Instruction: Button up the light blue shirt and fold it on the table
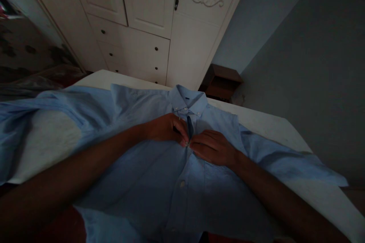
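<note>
A light blue button-down shirt point(137, 186) lies front side up, its collar point(199, 105) pointing away from me and its sleeves spread to both sides. My left hand point(167, 128) is closed, thumb and fingertips pinching the front placket below the collar. Right beside it, my right hand point(212, 147) pinches the other side of the same spot, its fingers pressed together. A small pale button point(186, 144) shows between the fingertips, partly covered. Just above the hands the placket gapes in a narrow dark slit. Farther down sits another button point(182, 183).
The shirt rests on a white table point(265, 115) with angled corners. Behind it stands a cream wardrobe point(148, 11) with drawers and dark handles. A brown wooden cabinet point(224, 79) is by the grey wall at the right. The room is dim.
</note>
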`<state>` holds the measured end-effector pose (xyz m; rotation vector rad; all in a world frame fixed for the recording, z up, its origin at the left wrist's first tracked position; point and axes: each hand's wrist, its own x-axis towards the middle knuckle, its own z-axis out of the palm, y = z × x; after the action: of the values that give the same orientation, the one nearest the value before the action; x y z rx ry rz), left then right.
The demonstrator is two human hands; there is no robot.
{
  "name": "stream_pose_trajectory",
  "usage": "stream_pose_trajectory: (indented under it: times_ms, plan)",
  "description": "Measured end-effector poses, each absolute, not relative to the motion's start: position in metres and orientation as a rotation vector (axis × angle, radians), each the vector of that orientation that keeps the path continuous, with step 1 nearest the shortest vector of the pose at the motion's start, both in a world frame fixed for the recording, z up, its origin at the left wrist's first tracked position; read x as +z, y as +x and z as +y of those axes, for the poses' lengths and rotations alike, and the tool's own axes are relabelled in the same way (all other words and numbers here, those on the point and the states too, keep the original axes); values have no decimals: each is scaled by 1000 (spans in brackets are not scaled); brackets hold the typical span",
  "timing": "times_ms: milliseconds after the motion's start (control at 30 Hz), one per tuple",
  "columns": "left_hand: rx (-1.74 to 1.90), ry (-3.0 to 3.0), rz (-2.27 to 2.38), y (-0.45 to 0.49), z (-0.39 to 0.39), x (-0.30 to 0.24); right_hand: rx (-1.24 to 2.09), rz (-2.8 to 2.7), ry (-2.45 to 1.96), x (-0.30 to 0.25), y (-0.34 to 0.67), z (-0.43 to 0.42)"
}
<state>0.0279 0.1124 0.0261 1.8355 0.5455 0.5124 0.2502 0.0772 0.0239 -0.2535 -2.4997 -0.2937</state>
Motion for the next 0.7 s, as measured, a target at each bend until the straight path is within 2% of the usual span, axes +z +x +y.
stream_pose_trajectory:
  times_ms: [700]
  plan:
    - [540,1827,531,30,109,30,-362,-2489,-184,28,252,75]
